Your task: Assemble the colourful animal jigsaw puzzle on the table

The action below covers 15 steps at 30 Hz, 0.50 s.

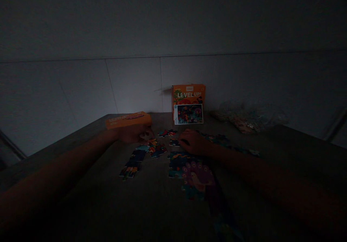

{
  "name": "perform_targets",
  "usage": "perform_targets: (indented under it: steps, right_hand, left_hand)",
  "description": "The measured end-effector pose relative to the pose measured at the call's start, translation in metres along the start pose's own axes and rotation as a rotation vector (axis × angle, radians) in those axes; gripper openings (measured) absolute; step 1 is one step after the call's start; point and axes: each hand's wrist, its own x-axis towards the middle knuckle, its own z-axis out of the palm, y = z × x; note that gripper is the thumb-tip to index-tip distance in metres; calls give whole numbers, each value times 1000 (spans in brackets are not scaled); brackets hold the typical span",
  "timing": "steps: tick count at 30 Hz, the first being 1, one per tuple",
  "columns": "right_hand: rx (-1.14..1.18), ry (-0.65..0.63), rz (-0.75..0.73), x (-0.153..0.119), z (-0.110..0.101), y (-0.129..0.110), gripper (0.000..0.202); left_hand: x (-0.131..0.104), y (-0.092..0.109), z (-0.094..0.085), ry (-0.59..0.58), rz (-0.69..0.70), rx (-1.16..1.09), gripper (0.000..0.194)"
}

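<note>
In dim light, my left hand (132, 133) reaches over the table with its fingers curled beside a cluster of puzzle pieces (157, 148). Whatever sits in those fingers is too dark to make out. My right hand (192, 142) is bent down, its fingertips closed at the edge of a puzzle piece (174, 142). Below it lies a joined puzzle section with a purple peacock (197, 175). A joined strip of dark blue pieces (135, 159) rests nearer me on the left. More loose pieces (166, 133) lie between the hands.
An orange "LEVEL UP!" box (189, 92) stands at the wall, with a picture card (189, 114) leaning on it. Another orange box (128, 120) lies behind my left hand. Clear crinkled plastic (249, 117) sits at the back right. Further pieces (217, 139) lie beyond my right forearm.
</note>
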Motion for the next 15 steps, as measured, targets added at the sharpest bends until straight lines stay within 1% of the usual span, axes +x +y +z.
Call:
perform_targets:
  steps: [3, 5, 6, 10, 13, 15]
  right_hand:
    - [1, 3, 2, 0, 1, 0, 19]
    - [2, 4, 4, 0, 1, 0, 19]
    - [3, 4, 5, 0, 0, 0, 19]
    - [8, 1, 8, 0, -1, -1, 18]
    - [10, 3, 9, 0, -1, -1, 18]
    - [10, 7, 10, 0, -1, -1, 18]
  left_hand:
    - [8, 13, 11, 31, 160, 13, 43]
    - [12, 19, 19, 28, 214, -5, 39]
    - [13, 21, 21, 23, 218, -21, 36]
    - [13, 19, 25, 47, 119, -93, 25]
    - [13, 13, 22, 84, 64, -141, 14]
    - [14, 9, 19, 117, 37, -185, 10]
